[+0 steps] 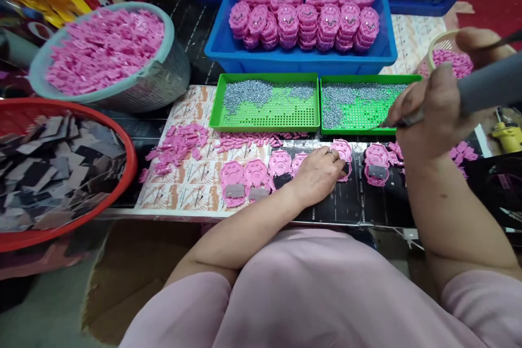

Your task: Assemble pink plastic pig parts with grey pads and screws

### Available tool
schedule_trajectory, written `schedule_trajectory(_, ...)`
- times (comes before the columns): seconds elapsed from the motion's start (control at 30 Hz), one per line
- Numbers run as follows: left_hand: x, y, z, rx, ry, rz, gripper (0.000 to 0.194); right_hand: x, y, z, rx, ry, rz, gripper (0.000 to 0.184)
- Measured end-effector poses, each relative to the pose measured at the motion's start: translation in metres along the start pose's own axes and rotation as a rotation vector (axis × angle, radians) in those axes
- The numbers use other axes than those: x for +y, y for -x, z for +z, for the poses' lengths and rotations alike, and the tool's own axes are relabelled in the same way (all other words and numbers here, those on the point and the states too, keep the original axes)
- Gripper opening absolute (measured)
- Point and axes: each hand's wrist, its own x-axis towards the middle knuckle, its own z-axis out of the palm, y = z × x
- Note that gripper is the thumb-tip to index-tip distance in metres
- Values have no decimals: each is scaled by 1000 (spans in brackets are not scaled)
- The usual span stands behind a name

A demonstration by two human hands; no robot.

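The left hand (320, 176) lies over the row near the worktop's (334, 209) front edge, fingers on a pink casing (341, 148); whether they pinch it, I cannot tell. Well apart from it, the right hand (434, 111) is closed round a grey driver (485, 84), tip over the right green tray (369, 131)—near that tray's front rim. A narrow gap of black surface parts the touched casing from the next casing (377, 156) rightward. Behind both trays, the blue bin (299, 61) holds stacked casings (287, 19); the red basket (132, 157) overlaps the worktop's left end.
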Motion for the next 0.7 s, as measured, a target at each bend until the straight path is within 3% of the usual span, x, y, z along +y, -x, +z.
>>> schedule_trajectory(0.07, 0, 1, -1, -5, 5, -4, 22, 14, -14, 8, 87, 36, -104, 37)
schedule_trajectory(0.13, 0, 2, -2, -20, 10, -6, 24, 26, -21, 14, 68, 50, -156, 34)
schedule_trajectory(0.27, 0, 3, -5, -47, 8, 5, 22, 40, -22, 16, -19, 71, -140, 31)
schedule_trajectory(0.47, -1, 3, -4, -48, 19, 6, 20, 50, -22, 13, -21, 124, -49, 41)
schedule_trajectory(0.6, -2, 3, -4, -55, 35, 1, 21, 50, -23, 17, 1, 184, -75, 43)
schedule_trajectory(0.7, -1, 3, -4, -49, 46, -4, 22, 35, -24, 19, 61, 114, -126, 46)
